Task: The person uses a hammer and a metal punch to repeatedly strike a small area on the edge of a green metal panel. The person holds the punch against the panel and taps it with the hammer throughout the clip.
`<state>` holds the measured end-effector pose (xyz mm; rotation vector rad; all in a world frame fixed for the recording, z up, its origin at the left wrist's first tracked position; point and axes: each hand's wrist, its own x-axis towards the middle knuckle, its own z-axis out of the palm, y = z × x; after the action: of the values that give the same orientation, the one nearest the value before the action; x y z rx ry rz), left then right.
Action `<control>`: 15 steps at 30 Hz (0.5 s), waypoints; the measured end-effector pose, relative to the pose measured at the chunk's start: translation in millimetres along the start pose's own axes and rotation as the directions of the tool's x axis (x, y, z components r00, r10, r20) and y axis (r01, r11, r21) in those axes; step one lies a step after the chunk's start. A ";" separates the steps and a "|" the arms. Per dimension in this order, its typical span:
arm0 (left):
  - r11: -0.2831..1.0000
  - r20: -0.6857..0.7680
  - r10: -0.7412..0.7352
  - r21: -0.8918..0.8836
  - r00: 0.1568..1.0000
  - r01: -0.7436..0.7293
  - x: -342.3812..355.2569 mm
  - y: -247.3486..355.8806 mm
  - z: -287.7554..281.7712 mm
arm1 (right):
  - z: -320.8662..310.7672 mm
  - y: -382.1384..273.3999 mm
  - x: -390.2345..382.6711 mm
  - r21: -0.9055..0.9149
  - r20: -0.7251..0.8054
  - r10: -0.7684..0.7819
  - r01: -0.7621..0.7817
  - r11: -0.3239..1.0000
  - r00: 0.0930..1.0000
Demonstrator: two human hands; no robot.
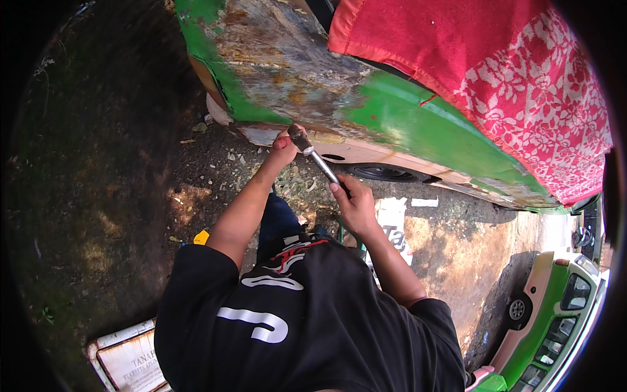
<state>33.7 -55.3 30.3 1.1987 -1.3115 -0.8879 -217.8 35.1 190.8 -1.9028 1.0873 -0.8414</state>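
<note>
My right hand (pixel 357 208) is closed round the dark grip of a hammer (pixel 322 164) with a shiny metal shaft. The dark hammer head (pixel 298 138) is up against my left hand (pixel 283 151). That hand is closed at the lower edge of the vehicle body, and the hammer head and fingers hide whatever it may hold. Just beyond both hands is the green vehicle panel (pixel 408 117), its paint worn down to a brown and grey patch (pixel 287 68). A pale pink strip (pixel 366 152) runs along the bottom, above a dark tyre (pixel 382 172).
A red floral cloth (pixel 516 91) drapes over the vehicle's upper right. Paint flakes and debris (pixel 238 173) litter the ground, with a yellow object (pixel 201 238) near my left elbow. A framed white board (pixel 127 356) lies lower left. Another green and pink van (pixel 545 313) stands lower right.
</note>
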 end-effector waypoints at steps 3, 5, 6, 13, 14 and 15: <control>0.997 -0.015 0.068 0.025 0.998 -0.068 2.9 8.2 9.7 | 7.5 -11.8 2.1 -0.014 0.024 -0.194 0.194 0.981 0.981; 0.999 0.020 0.000 0.039 1.000 -0.001 5.9 21.8 17.1 | 8.7 -6.2 -0.3 -0.148 0.054 -0.237 0.243 0.959 0.970; 0.999 0.017 -0.030 0.041 0.999 0.030 5.4 20.4 15.0 | 12.2 -1.1 0.2 -0.213 0.064 -0.210 0.219 0.952 0.976; 0.999 -0.020 -0.036 -0.022 0.999 0.035 13.6 -3.8 12.0 | 11.7 -0.2 -4.3 -0.124 0.016 -0.167 0.168 0.978 0.986; 0.998 -0.021 -0.053 -0.041 0.998 0.052 10.9 -4.6 14.4 | 11.4 -1.0 -5.2 -0.123 0.016 -0.162 0.162 0.979 0.987; 0.997 -0.021 -0.063 -0.055 0.998 0.061 11.6 -4.0 14.6 | 11.6 -2.6 -4.0 -0.121 0.012 -0.164 0.164 0.979 0.986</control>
<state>21.1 -69.4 27.2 1.2092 -1.2298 -0.9462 -208.9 43.0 186.8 -2.1171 1.0104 -0.8808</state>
